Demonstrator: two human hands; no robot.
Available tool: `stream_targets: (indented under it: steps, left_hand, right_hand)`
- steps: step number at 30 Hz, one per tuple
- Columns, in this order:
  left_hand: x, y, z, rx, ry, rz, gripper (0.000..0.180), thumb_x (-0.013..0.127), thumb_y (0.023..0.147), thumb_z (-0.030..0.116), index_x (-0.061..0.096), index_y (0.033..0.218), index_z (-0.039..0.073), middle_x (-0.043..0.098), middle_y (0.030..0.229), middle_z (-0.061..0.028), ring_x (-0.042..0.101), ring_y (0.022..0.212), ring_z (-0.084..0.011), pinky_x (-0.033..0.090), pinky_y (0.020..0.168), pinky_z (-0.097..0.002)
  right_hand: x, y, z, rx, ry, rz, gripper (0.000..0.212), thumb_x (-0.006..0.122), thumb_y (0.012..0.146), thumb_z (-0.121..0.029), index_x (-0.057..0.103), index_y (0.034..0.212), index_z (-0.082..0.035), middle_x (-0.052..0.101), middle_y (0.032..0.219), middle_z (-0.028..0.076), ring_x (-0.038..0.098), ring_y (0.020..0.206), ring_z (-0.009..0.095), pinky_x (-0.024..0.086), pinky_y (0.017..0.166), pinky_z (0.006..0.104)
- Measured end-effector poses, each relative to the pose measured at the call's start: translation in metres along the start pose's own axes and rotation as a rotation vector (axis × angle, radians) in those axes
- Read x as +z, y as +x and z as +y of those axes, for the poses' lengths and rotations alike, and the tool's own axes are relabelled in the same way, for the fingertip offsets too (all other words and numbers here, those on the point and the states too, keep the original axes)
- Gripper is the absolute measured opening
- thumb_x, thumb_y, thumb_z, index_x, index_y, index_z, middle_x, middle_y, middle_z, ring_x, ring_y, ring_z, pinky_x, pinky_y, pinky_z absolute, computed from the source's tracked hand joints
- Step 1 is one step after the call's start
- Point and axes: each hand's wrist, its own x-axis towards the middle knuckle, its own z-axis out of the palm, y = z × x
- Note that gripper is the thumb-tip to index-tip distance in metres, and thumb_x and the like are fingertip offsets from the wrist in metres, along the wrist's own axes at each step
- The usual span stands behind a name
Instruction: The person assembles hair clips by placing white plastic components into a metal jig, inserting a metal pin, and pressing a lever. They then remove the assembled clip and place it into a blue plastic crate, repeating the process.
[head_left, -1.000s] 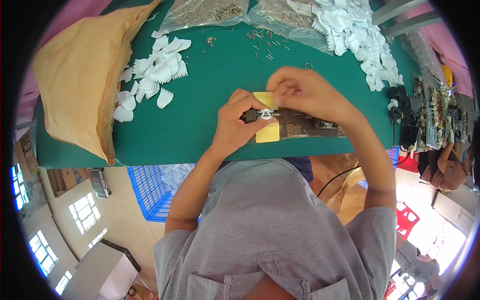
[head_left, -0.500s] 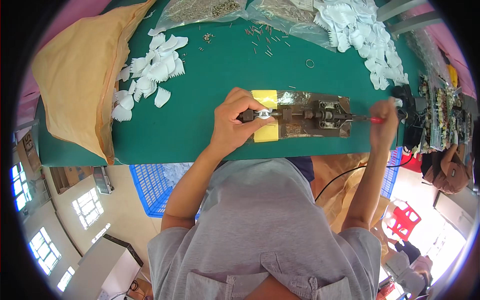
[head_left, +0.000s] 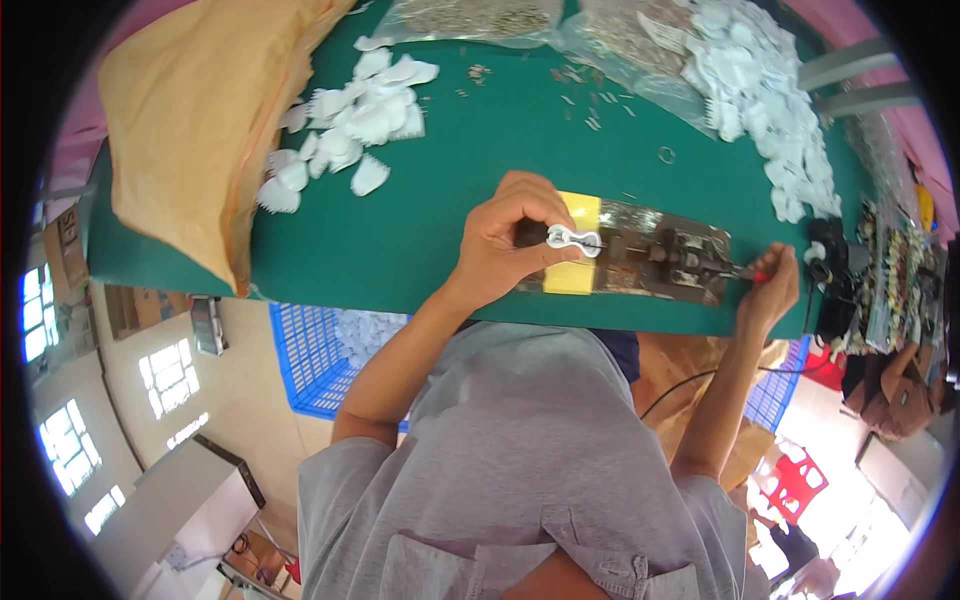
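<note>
My left hand (head_left: 505,240) pinches a small white plastic piece (head_left: 575,241), narrow in the middle and rounded at its ends, between thumb and forefinger. The piece is at the left end of a dark metal fixture (head_left: 640,262), where a thin rod points at it; whether they touch I cannot tell. Yellow tape (head_left: 570,280) wraps the fixture beside that hand. At the other end, my right hand (head_left: 768,302) is closed around the red grip (head_left: 762,276) of the fixture's lever.
White toothed pieces (head_left: 370,115) lie loose at the back left, beside a large tan paper bag (head_left: 190,130). More white pieces (head_left: 765,110) are heaped at the back right. Small metal pins (head_left: 595,105) and a ring (head_left: 667,155) lie behind the fixture. Below the table edge stands a blue basket (head_left: 305,360).
The white piece now shows more fully between my left fingers, farther out from the fixture's end. My right hand has come nearer the fixture with the lever grip. The whole view has shifted and tilted.
</note>
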Motion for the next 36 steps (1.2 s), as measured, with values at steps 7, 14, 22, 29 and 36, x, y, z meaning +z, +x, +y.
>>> stream_targets:
  steps: [7,14,22,29,36]
  left_hand:
    - [-0.132,-0.084,0.076,-0.379,0.053,-0.125,0.035,0.091,0.071,0.003,0.07,0.099,0.004,0.068,0.094,-0.0069,0.065,0.091,-0.0199,0.051,0.088,-0.0362]
    - [-0.155,-0.045,0.044,-0.252,0.814,0.186,0.041,0.081,0.084,0.002,0.073,0.123,0.007,0.07,0.13,-0.0089,0.066,0.113,-0.0259,0.051,0.1,-0.0361]
    - [-0.2,-0.049,-0.026,0.045,1.112,0.093,0.027,0.067,0.097,-0.003,0.07,0.123,0.002,0.071,0.115,-0.0165,0.068,0.103,-0.0337,0.055,0.09,-0.0404]
    - [-0.144,-0.02,0.028,0.066,1.021,0.257,0.026,0.066,0.099,-0.004,0.075,0.121,0.005,0.071,0.109,-0.0128,0.069,0.097,-0.028,0.054,0.085,-0.0353]
    - [-0.112,-0.06,0.046,-0.074,0.516,0.576,0.009,0.066,0.101,0.0,0.068,0.11,-0.003,0.069,0.102,-0.0082,0.065,0.091,-0.0161,0.052,0.08,-0.0283]
  right_hand:
    - [-0.017,0.009,0.017,-0.103,-0.136,-0.043,0.029,0.065,0.108,-0.028,0.074,0.095,-0.004,0.065,0.079,-0.002,0.052,0.069,0.003,0.039,0.062,0.02]
    - [-0.016,0.007,0.004,-0.162,-0.183,0.042,0.029,0.066,0.107,-0.027,0.075,0.094,-0.003,0.065,0.077,0.0,0.053,0.066,0.004,0.041,0.058,0.0208]
    - [0.028,0.029,-0.03,-0.251,-0.551,-0.284,0.022,0.067,0.104,-0.019,0.076,0.108,0.001,0.074,0.088,0.005,0.068,0.085,0.009,0.054,0.076,0.0268]
    - [0.025,0.104,0.005,-0.68,-0.944,-0.239,0.021,0.079,0.087,-0.017,0.078,0.107,-0.009,0.078,0.103,0.009,0.075,0.09,0.028,0.058,0.083,0.0374]
    - [0.023,0.04,-0.048,-0.563,-0.869,-0.39,0.02,0.071,0.101,-0.016,0.077,0.117,-0.006,0.077,0.108,0.005,0.071,0.098,0.016,0.055,0.086,0.0315]
